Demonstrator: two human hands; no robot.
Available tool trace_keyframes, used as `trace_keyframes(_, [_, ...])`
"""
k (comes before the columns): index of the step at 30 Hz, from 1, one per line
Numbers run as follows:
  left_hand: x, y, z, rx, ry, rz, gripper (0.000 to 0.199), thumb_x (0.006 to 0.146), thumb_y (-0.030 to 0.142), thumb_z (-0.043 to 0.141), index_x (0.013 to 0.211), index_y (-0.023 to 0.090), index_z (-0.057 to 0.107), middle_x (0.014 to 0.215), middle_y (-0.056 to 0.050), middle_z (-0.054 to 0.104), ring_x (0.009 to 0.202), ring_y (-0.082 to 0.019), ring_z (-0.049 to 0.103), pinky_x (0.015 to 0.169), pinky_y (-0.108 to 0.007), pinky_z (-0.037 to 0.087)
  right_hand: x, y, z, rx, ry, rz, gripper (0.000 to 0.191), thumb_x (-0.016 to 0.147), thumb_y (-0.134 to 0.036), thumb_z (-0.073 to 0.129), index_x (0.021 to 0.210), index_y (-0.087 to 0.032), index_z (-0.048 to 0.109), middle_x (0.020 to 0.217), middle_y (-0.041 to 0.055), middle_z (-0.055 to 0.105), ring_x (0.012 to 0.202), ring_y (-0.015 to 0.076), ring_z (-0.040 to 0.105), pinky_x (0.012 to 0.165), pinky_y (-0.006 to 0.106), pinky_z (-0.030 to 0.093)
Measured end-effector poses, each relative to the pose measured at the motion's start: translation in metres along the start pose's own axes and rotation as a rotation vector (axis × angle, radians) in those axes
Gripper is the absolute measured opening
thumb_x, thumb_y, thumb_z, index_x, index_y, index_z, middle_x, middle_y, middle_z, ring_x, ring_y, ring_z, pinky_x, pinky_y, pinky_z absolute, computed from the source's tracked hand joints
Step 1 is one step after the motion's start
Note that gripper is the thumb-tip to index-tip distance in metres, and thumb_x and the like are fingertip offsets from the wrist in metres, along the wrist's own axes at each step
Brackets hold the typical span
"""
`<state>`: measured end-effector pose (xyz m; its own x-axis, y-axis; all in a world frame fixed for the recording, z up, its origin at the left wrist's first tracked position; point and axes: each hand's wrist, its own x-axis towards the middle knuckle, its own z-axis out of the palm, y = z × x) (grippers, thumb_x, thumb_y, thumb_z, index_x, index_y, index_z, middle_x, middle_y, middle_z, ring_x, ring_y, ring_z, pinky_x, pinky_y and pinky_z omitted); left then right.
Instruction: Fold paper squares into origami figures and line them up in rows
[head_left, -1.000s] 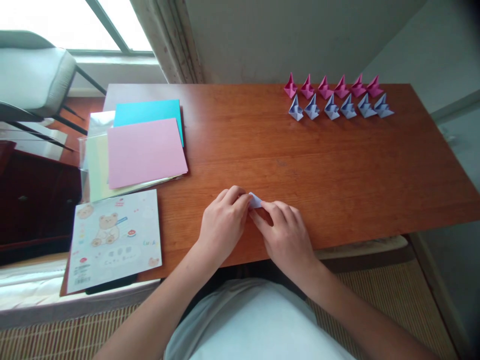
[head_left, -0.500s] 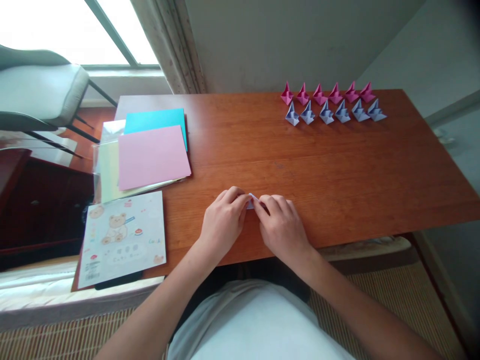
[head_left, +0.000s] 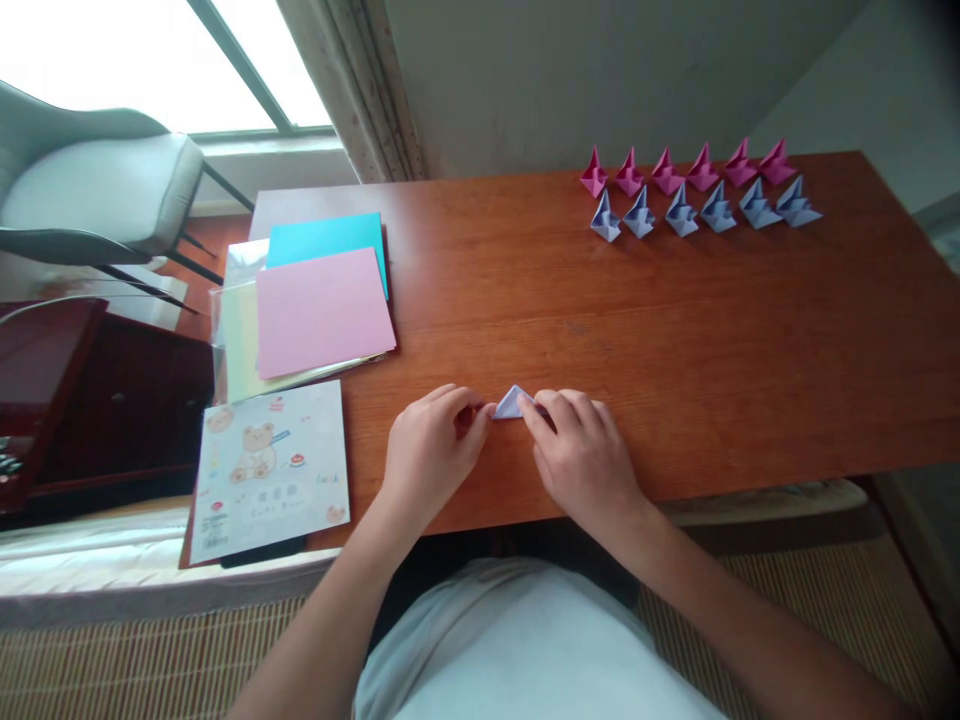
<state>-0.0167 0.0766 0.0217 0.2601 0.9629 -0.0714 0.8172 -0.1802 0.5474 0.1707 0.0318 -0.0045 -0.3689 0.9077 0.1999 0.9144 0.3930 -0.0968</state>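
Observation:
A small pale lilac folded paper (head_left: 511,403), triangular in outline, lies near the front edge of the wooden table between my hands. My left hand (head_left: 437,437) pinches its left corner between thumb and fingertips. The fingers of my right hand (head_left: 581,437) are closed on its right side and cover that part. Toward the back right stand two rows of folded paper figures, with pink ones (head_left: 667,172) behind and pale lilac ones (head_left: 682,212) in front.
Left on the table (head_left: 480,290) lie pink sheets (head_left: 325,312), a blue sheet (head_left: 330,238) and a yellow sheet in clear plastic. A bear-printed sheet (head_left: 274,470) lies nearer, over something dark. A grey chair (head_left: 105,185) stands beyond the left edge.
My hands have moved apart a little, and more of the lilac paper shows between them. The whole view has shifted slightly, with the paper figures appearing farther right.

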Motion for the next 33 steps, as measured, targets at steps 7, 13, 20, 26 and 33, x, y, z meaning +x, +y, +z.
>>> trace_keyframes(7, [0.015, 0.006, 0.000, 0.167, -0.130, -0.049, 0.020, 0.091, 0.031, 0.059, 0.074, 0.022, 0.066, 0.076, -0.002, 0.072, 0.064, -0.017, 0.060, 0.054, -0.028, 0.025, 0.000, -0.001, -0.001, -0.011, 0.020, 0.000, 0.036, 0.099, -0.015, 0.051, 0.133, -0.013, 0.062, 0.117, 0.0126, 0.066, 0.107, 0.0268, 0.051, 0.084, 0.041, 0.042])
trace_keyframes(13, [0.017, 0.008, -0.002, 0.228, -0.163, -0.052, 0.019, 0.092, 0.032, 0.059, 0.077, 0.023, 0.066, 0.079, -0.002, 0.072, 0.067, -0.019, 0.063, 0.053, -0.029, 0.023, 0.001, -0.002, -0.002, -0.020, 0.029, 0.007, 0.035, 0.099, -0.016, 0.051, 0.132, -0.012, 0.063, 0.117, 0.0117, 0.067, 0.107, 0.0270, 0.052, 0.084, 0.041, 0.041])
trace_keyframes(20, [0.019, 0.009, -0.004, 0.263, -0.192, -0.047, 0.020, 0.094, 0.032, 0.057, 0.078, 0.024, 0.066, 0.084, -0.003, 0.075, 0.072, -0.021, 0.064, 0.053, -0.028, 0.023, 0.000, -0.002, -0.002, -0.028, 0.017, 0.012, 0.035, 0.100, -0.015, 0.050, 0.133, -0.013, 0.062, 0.118, 0.0117, 0.067, 0.108, 0.0264, 0.052, 0.085, 0.040, 0.040])
trace_keyframes(26, [0.020, 0.013, -0.006, 0.272, -0.258, -0.078, 0.021, 0.096, 0.031, 0.052, 0.082, 0.024, 0.066, 0.091, -0.003, 0.075, 0.079, -0.022, 0.066, 0.055, -0.029, 0.025, 0.000, -0.002, -0.001, -0.037, 0.010, 0.015, 0.035, 0.100, -0.016, 0.050, 0.134, -0.014, 0.062, 0.118, 0.0117, 0.067, 0.109, 0.0261, 0.052, 0.086, 0.040, 0.039])
trace_keyframes(33, [0.020, 0.016, -0.006, 0.318, -0.277, -0.092, 0.020, 0.097, 0.032, 0.049, 0.084, 0.024, 0.063, 0.094, -0.001, 0.074, 0.082, -0.023, 0.067, 0.054, -0.030, 0.023, 0.000, -0.002, -0.001, -0.038, 0.023, 0.014, 0.035, 0.100, -0.016, 0.051, 0.133, -0.013, 0.062, 0.118, 0.0118, 0.067, 0.108, 0.0260, 0.052, 0.085, 0.040, 0.039])
